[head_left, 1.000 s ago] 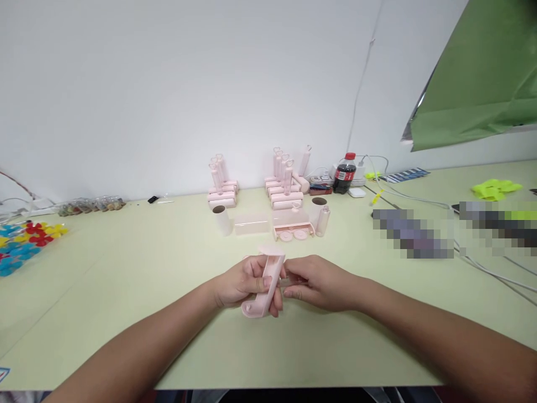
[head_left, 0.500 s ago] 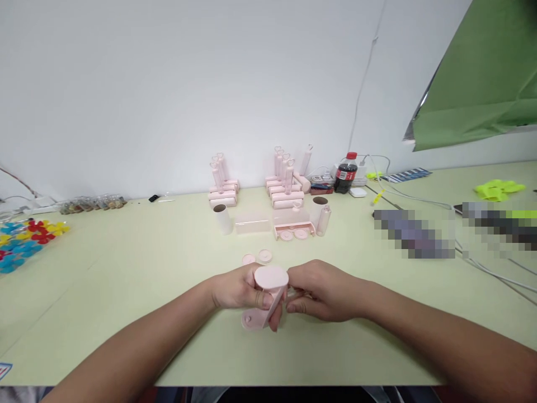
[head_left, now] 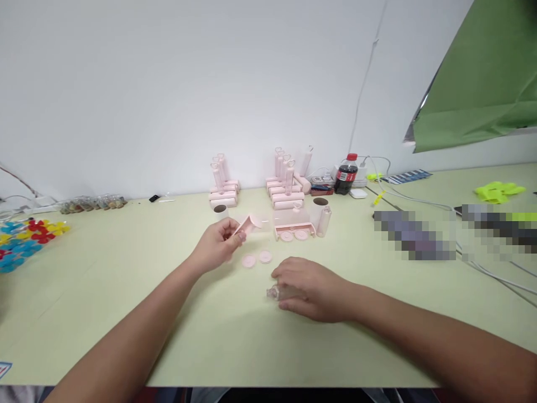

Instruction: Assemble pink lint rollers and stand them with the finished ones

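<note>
My left hand (head_left: 216, 245) is closed on a pink plastic bracket (head_left: 248, 225), holding it by its side above the table. Below and to the right, my right hand (head_left: 314, 290) curls over a clear plastic tube (head_left: 287, 293), whose knobbed end points left. The tube's other end is hidden under my palm. Between the hands, two pink discs, a left one (head_left: 249, 261) and a right one (head_left: 265, 257), lie flat on the table. Behind them an open pink case (head_left: 295, 228) holds more discs, with an upright clear tube (head_left: 323, 221) at its right.
Two cardboard tubes, one left (head_left: 221, 211) and one right (head_left: 320, 205), stand behind the hands. Pink cases with heart-topped tubes (head_left: 289, 179) line the wall. A cola bottle (head_left: 346, 174), white cables (head_left: 419, 197) and yellow-green pieces (head_left: 499, 191) are right; coloured flower pieces (head_left: 36, 235) left.
My left hand has moved up and left with the pink bracket, away from my right hand. The clear tube now shows separately under my right hand, and both loose discs are uncovered.
</note>
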Tool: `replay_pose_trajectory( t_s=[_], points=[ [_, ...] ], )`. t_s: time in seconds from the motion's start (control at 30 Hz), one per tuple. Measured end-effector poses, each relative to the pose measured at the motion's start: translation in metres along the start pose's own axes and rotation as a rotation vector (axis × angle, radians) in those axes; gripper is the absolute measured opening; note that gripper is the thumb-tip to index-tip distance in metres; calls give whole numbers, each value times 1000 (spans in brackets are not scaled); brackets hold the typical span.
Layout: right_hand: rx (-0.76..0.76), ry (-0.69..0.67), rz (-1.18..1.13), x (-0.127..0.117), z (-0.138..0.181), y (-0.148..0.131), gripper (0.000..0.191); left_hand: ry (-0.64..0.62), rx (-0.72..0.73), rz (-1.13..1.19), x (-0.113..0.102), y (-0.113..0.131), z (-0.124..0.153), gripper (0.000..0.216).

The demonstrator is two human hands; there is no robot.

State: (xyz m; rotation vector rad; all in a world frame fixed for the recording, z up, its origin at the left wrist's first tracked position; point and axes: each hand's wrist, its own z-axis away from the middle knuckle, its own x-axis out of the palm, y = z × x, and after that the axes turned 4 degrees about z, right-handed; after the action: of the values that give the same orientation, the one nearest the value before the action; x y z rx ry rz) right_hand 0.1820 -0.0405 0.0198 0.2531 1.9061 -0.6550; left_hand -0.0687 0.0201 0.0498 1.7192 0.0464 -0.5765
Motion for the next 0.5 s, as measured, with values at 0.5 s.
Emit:
replay_pose_trajectory(
  t_s=[0.5],
  points=[
    [190,-256,347,47,-57,-26,44,-44,130,-1092,31,-22,-42,28]
  ],
)
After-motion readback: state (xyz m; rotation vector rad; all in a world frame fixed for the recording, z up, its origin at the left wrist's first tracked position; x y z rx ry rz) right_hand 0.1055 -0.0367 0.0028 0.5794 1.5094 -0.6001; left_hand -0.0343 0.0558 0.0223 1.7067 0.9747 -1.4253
